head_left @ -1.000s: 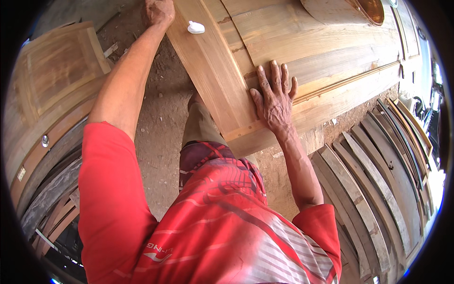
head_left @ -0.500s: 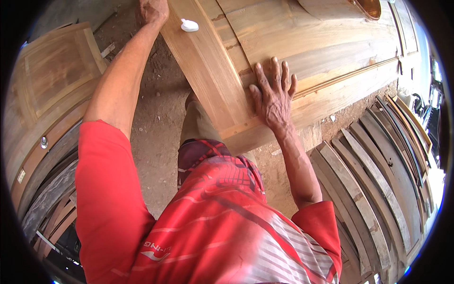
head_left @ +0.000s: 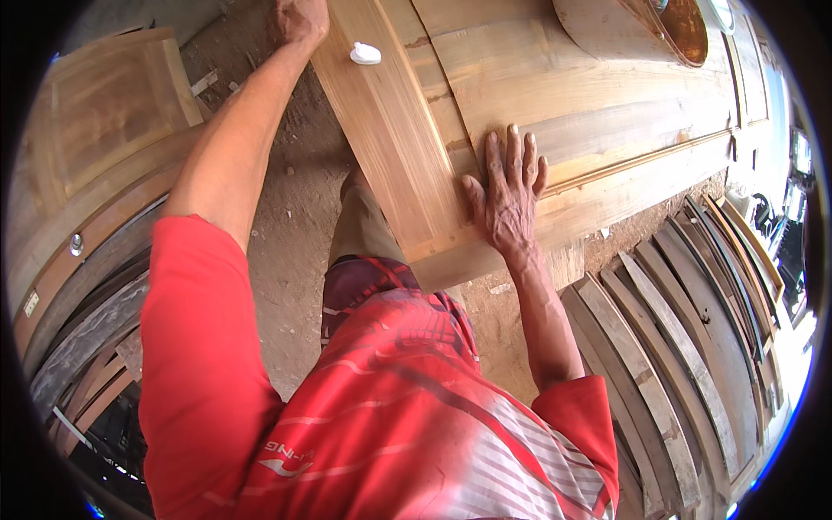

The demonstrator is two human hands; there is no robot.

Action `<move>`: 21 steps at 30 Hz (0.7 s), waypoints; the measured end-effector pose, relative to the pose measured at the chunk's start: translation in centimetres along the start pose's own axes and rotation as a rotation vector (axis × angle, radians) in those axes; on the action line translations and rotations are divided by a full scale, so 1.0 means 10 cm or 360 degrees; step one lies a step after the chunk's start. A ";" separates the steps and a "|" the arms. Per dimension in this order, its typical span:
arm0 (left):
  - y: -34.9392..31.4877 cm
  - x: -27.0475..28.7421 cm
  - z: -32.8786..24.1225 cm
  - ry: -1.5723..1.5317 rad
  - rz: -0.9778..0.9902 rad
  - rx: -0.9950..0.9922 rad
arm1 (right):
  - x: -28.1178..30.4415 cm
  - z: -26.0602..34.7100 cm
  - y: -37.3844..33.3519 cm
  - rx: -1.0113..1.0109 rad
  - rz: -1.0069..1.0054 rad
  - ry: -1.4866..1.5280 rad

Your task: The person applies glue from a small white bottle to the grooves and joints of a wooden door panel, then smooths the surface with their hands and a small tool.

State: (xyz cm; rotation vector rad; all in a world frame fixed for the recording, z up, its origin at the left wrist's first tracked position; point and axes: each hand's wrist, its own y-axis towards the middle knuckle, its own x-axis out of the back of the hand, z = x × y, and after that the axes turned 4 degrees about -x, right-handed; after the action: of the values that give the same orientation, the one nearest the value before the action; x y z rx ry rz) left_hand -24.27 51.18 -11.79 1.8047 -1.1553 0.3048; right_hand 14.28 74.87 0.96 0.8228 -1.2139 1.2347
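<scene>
A wooden panelled door (head_left: 598,95) lies flat in front of me, its near end toward my body. My right hand (head_left: 507,199) rests palm down near its near right corner, fingers spread, holding nothing. My left hand (head_left: 303,22) is at the upper edge of the view, beside the door's left edge. Its fingers look curled, but they are partly cut off, and what they grip cannot be made out. A small white object (head_left: 366,54), like a wad or a cap, sits on the door's end rail near my left hand.
A rusty, open metal container (head_left: 620,26) stands on the door at the upper right. Long boards (head_left: 667,347) are stacked at my right. Another panelled wooden door (head_left: 117,113) lies at my left above more timber. Bare dirt floor (head_left: 295,234) shows between.
The whole view has shifted slightly, and more of the metal container shows. Both hands stay in about the same places against the door.
</scene>
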 end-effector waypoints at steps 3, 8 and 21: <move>0.00 0.13 -0.46 -0.0125 0.0543 0.0622 | 0.01 -0.05 -0.13 -0.0092 0.0078 0.0008; -0.02 0.13 -0.17 -0.0097 0.0261 0.0346 | 0.00 0.04 0.07 -0.0007 0.0007 0.0164; 0.05 0.16 -0.30 -0.0084 0.0462 0.0548 | 0.03 0.03 0.04 -0.0004 0.0093 0.0057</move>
State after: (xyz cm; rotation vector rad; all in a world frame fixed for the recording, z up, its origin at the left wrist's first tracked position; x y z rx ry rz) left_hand -23.02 52.59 -8.91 1.9444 -1.4752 0.6629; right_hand 13.78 74.75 1.21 0.7653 -1.2178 1.2898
